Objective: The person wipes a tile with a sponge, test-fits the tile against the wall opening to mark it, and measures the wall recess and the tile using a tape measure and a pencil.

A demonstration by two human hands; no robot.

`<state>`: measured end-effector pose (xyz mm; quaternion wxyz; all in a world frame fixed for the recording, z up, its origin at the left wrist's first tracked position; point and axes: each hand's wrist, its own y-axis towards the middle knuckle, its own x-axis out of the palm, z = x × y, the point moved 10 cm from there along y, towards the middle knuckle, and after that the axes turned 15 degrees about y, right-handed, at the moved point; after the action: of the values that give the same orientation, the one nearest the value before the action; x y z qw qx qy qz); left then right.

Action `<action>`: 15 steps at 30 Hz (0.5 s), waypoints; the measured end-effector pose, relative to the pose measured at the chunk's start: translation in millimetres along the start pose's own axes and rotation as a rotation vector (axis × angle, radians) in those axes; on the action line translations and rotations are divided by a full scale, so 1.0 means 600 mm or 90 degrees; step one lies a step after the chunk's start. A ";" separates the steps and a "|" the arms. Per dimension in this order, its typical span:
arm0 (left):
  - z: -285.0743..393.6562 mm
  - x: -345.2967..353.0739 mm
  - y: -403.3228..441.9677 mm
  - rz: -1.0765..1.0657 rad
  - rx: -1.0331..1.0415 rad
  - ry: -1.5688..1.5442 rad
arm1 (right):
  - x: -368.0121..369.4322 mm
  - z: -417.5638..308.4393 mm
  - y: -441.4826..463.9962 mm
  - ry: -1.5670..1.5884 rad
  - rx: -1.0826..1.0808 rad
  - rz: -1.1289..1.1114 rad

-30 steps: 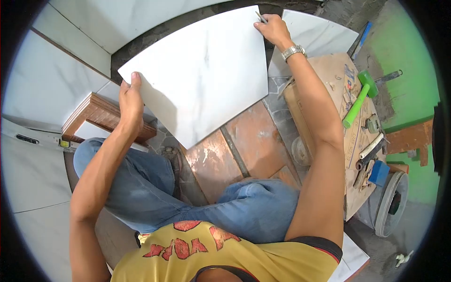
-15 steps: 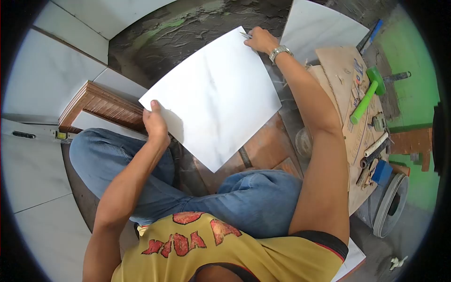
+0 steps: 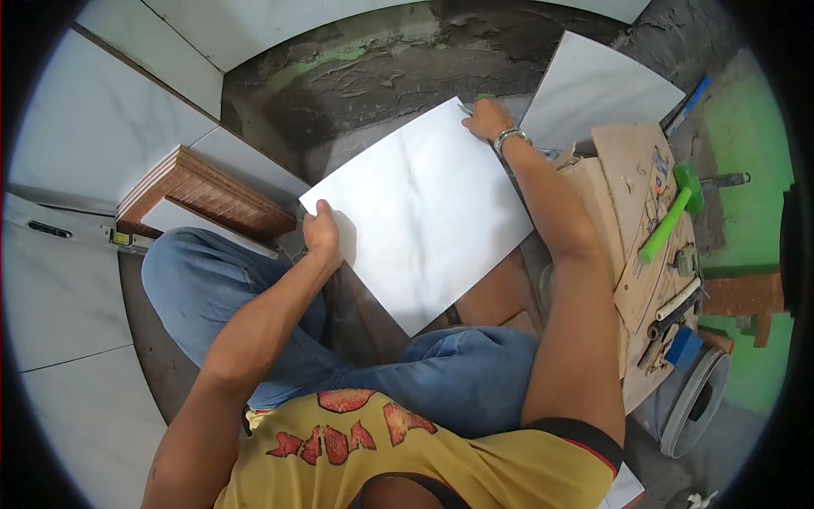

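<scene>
A white marble-patterned tile [image 3: 424, 220] is held tilted over my crossed legs. My left hand [image 3: 322, 231] is closed on its left corner, with the thumb lying on the face. My right hand [image 3: 489, 120] is closed at the far top corner, its fingers partly hidden behind the edge. A small thin grey pointed thing [image 3: 465, 109] shows by the right fingertips; its kind cannot be made out. Below the tile lie reddish-brown floor tiles [image 3: 492, 293].
A stack of tiles [image 3: 212, 191] leans at the left beside a spirit level [image 3: 72, 231]. Another white tile [image 3: 598, 89] stands at the back right. A green mallet [image 3: 674, 220] and several tools lie on cardboard [image 3: 636, 293], near a bucket [image 3: 695, 403]. Rough grey mortar [image 3: 356, 89] covers the wall base ahead.
Both hands and the tile have shifted a little right and down in view. Most of the surroundings have shifted too, so my head has moved. The hold on the tile looks the same.
</scene>
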<state>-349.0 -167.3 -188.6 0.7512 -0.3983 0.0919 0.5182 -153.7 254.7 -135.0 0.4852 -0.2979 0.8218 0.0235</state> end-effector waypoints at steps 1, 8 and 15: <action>-0.004 0.002 0.005 0.009 0.004 0.006 | 0.006 0.003 0.000 0.009 0.003 -0.004; -0.091 0.042 0.125 0.023 -0.009 0.013 | 0.061 0.028 0.033 -0.003 0.028 -0.013; -0.113 0.092 0.153 -0.109 -0.069 -0.029 | 0.060 0.041 0.031 0.032 0.058 -0.011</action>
<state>-383.6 -162.0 -310.5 0.7721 -0.4328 0.0122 0.4652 -156.5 261.1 -181.7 0.4775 -0.2828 0.8315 -0.0260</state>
